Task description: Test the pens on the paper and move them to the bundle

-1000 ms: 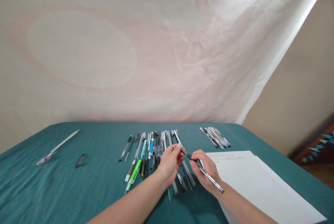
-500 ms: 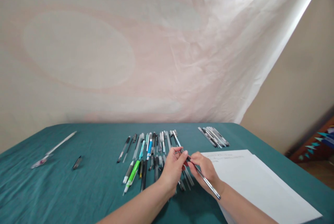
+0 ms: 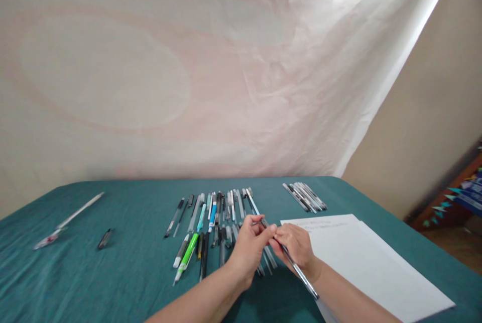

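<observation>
My right hand (image 3: 295, 246) grips a slim dark pen (image 3: 299, 271) by its barrel, the long end pointing back toward my wrist. My left hand (image 3: 251, 244) pinches the pen's front end, fingertips touching those of the right hand. Both hands hover over the right side of a row of several pens (image 3: 211, 222) lying side by side on the teal tablecloth (image 3: 124, 267); a green marker (image 3: 187, 254) lies at the row's near left.
White paper sheets (image 3: 361, 262) lie right of my hands. A small bundle of grey pens (image 3: 306, 196) sits at the far right. A long white pen (image 3: 68, 220) and a short black cap (image 3: 104, 238) lie at the left. A pale cloth backdrop hangs behind.
My hands have drawn closer together, the left fingertips now meeting the right over the pen's tip. The view has shifted slightly right.
</observation>
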Demonstrator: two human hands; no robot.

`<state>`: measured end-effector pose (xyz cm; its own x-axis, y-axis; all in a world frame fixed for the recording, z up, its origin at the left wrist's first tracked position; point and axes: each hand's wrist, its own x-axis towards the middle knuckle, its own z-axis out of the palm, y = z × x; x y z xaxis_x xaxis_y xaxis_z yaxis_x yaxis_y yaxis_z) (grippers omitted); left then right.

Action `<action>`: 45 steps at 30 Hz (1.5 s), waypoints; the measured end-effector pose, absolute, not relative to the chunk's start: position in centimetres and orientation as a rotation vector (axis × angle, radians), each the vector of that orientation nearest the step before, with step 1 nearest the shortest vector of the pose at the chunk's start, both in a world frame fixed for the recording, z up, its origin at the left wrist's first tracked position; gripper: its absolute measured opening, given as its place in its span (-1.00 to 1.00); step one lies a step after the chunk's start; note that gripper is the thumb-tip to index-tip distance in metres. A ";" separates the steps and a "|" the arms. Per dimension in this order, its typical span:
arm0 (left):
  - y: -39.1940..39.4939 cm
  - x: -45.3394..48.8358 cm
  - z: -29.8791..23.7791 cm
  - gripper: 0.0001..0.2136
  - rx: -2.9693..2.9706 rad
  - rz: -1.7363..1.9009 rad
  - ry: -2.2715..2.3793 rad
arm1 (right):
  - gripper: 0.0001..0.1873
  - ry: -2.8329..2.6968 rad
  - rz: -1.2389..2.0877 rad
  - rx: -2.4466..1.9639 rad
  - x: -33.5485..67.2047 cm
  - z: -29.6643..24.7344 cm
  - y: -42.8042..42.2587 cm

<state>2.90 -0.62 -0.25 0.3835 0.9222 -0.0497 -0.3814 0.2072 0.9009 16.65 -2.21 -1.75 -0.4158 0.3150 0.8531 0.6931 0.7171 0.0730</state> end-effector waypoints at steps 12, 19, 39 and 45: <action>-1.5 3.0 0.2 -0.61 0.946 1.036 0.629 | -0.87 -2.021 -0.759 -0.822 16.3 -1.3 -2.9; -1.5 3.0 0.3 -0.56 0.887 0.976 0.602 | -0.88 -2.033 -0.785 -0.837 16.4 -1.3 -2.9; 3.4 0.7 0.2 -0.56 1.025 1.441 0.782 | -0.72 -1.977 -0.288 -1.180 15.2 -2.2 -2.2; 1.7 1.6 0.2 -0.52 1.024 1.402 0.705 | -0.74 -1.976 -0.313 -1.163 15.5 -2.2 -2.2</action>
